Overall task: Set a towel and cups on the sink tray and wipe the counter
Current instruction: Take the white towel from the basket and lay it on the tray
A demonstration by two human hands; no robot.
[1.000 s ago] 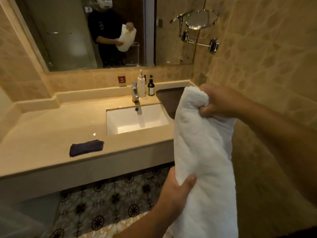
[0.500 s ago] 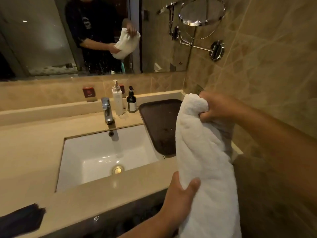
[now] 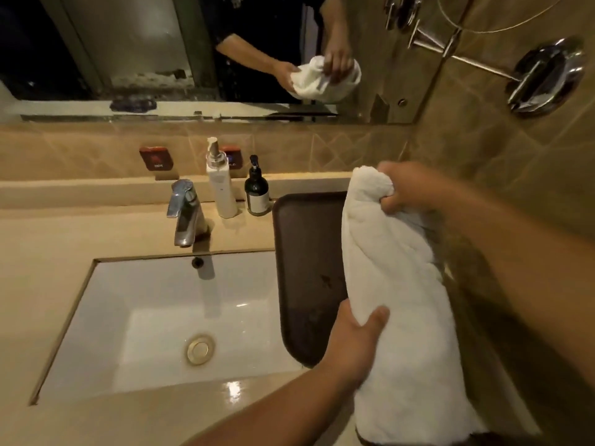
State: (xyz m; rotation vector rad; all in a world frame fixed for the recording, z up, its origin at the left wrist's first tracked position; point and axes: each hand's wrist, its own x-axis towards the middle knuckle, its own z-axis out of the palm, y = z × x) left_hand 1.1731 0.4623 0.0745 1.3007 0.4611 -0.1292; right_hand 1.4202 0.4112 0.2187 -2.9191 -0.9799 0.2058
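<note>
Towel now over the tray, not yet set down.
Since a second ago you've closed in: sink (image 3: 161, 317) left, tray (image 3: 306, 252) beside it, your left hand (image 3: 351, 346) and right hand (image 3: 409, 188) both clenched on the towel (image 3: 396, 300) above it; lowering comes next.

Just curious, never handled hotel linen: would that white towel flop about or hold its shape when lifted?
Probably floppy: the white towel sags in a loose roll between the right hand and the left hand. Its thick pile suggests some weight for cloth. Unlikely to slip; both hands sink into it.
</note>
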